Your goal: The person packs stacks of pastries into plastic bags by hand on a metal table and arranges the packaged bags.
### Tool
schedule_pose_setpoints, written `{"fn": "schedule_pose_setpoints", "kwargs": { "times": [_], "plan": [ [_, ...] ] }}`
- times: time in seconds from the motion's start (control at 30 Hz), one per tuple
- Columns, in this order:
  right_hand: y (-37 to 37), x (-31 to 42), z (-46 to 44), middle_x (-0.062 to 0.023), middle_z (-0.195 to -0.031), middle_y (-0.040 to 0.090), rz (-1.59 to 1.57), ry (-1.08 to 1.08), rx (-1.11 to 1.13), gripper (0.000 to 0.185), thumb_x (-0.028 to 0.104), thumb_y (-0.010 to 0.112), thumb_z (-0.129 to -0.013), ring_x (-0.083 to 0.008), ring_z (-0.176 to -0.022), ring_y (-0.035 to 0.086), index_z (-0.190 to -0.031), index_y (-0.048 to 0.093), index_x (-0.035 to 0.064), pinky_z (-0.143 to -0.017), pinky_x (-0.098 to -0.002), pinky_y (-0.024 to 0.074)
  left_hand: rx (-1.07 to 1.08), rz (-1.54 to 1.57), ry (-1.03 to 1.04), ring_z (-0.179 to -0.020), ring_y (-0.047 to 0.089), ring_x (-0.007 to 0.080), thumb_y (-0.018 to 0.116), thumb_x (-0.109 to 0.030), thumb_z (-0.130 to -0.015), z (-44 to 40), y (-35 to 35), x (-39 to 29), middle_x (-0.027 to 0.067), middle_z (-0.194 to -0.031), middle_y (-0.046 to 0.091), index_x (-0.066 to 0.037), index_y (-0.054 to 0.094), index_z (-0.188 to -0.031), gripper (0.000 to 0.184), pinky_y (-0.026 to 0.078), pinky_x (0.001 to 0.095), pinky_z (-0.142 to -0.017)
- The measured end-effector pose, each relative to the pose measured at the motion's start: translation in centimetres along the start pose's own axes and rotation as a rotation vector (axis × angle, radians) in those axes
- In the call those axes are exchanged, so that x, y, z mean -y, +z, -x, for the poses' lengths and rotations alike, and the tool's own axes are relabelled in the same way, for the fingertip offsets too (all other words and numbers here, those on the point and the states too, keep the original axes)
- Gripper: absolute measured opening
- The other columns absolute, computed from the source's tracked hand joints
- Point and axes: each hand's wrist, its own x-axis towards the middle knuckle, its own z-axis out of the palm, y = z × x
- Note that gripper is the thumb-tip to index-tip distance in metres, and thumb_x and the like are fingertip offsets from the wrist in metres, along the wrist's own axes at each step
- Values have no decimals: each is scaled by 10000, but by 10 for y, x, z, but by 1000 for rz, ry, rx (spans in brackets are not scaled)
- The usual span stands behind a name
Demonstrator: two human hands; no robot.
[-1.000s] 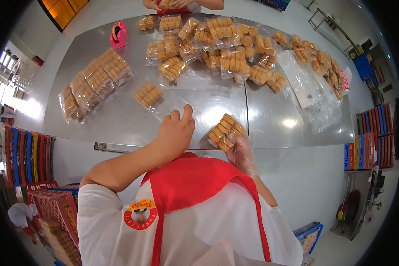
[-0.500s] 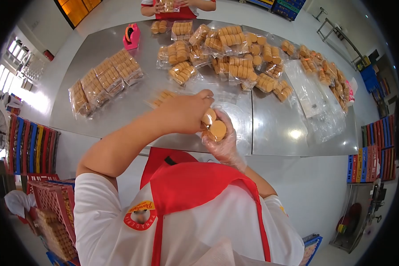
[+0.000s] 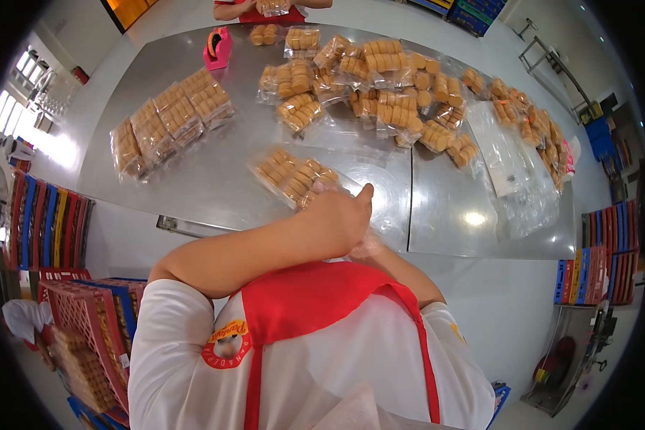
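Observation:
Near the table's front edge lies a clear bag of round biscuits [image 3: 294, 174], with two groups of stacks side by side. My bare left hand [image 3: 340, 217] is at the bag's right end; its index finger and thumb show, but what they hold is hidden. My gloved right hand [image 3: 368, 246] is mostly behind my left hand and wrist, and its fingers cannot be made out clearly. Filled biscuit bags [image 3: 175, 115] stand in a row at the left. Many more bags [image 3: 383, 100] are heaped farther back.
A pink tape dispenser [image 3: 217, 49] stands at the back left. Empty plastic bags [image 3: 505, 161] lie at the right, beside more filled bags [image 3: 545, 132]. Across the steel table [image 3: 444, 208], another person [image 3: 272, 8] holds a biscuit bag. Crates [image 3: 86, 315] are at lower left.
The biscuits from my right hand are now beside the others in the bag on the table. Both hands have moved down to the bag's right end, and my left hand covers much of my right.

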Motion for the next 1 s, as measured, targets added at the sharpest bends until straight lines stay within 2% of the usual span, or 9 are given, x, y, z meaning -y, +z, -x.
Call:
{"fn": "schedule_pose_setpoints", "kwargs": {
  "times": [0.13, 0.23, 0.3, 0.33, 0.43, 0.5, 0.57, 0.73, 1.0],
  "plan": [
    [-8, -10, -30, -85, -1208, 596, 145, -27, 46, 415, 185, 625, -962, -188, -1100, 610, -1318, 471, 38, -937, -362, 536, -80, -51, 111, -705, 692, 319, 648, -94, -740, 4, 4, -5, 300, -1326, 534, 162, 573, -1184, 518, 564, 403, -629],
    [-20, -18, -59, -94, -1220, 594, 736, -255, 66, 399, 190, 618, -968, -203, -1108, 607, -1311, 481, 36, -958, -374, 529, -142, -100, 159, -647, 682, 312, 613, -78, -759, 11, 12, -10, 331, -1326, 526, 171, 564, -1190, 500, 561, 410, -616],
    [-22, -26, -74, -100, -1229, 593, 626, -288, 57, 389, 192, 613, -972, -213, -1113, 606, -1305, 488, 35, -972, -383, 525, -118, 18, 95, -632, 679, 304, 605, -83, -765, 14, 16, -11, 338, -1333, 520, 168, 569, -1183, 488, 559, 404, -599],
    [-21, -30, -80, -114, -1233, 597, 171, -206, 100, 387, 197, 617, -971, -236, -1104, 609, -1297, 496, 29, -994, -396, 510, -124, 30, 89, -628, 678, 301, 604, -86, -766, 15, 18, -11, 337, -1326, 524, 168, 571, -1179, 486, 557, 401, -590],
    [-5, -27, -66, -109, -1142, 602, 129, -139, 76, 319, 135, 606, -965, -233, -1041, 603, -1242, 507, 11, -922, -380, 528, -183, -6, 115, -621, 675, 294, 611, -98, -767, 20, 24, -8, 328, -1285, 554, 175, 574, -1167, 485, 551, 391, -563],
    [-72, -40, -71, -110, -1170, 589, 350, -417, -104, 323, 116, 600, -963, -244, -1060, 608, -1262, 505, 35, -931, -387, 533, -250, -14, 134, -615, 672, 291, 619, -110, -770, 23, 25, -6, 316, -1252, 578, 180, 576, -1158, 487, 547, 384, -550],
    [-95, -41, -73, -114, -1166, 580, 472, -470, -172, 308, 105, 592, -965, -248, -1050, 609, -1254, 506, 42, -920, -390, 539, -277, 4, 132, -612, 671, 289, 625, -121, -772, 27, 25, -3, 305, -1205, 604, 185, 572, -1159, 496, 544, 381, -544],
    [-66, -8, -62, -131, -1074, 571, 461, -119, -85, 207, 94, 569, -977, -243, -957, 606, -1162, 515, 19, -838, -393, 552, -225, 107, 157, -608, 671, 287, 626, -124, -780, 28, 25, -6, 292, -1072, 650, 191, 546, -1188, 522, 537, 381, -538],
    [11, -34, -79, -101, -873, 540, 286, -229, -115, 128, 93, 525, -1003, -218, -746, 569, -1072, 497, -11, -724, -401, 551, -256, 192, 188, -561, 645, 313, 637, -116, -768, 28, 14, -6, 172, -672, 630, 164, 547, -1083, 431, 515, 405, -524]
  ]
}}
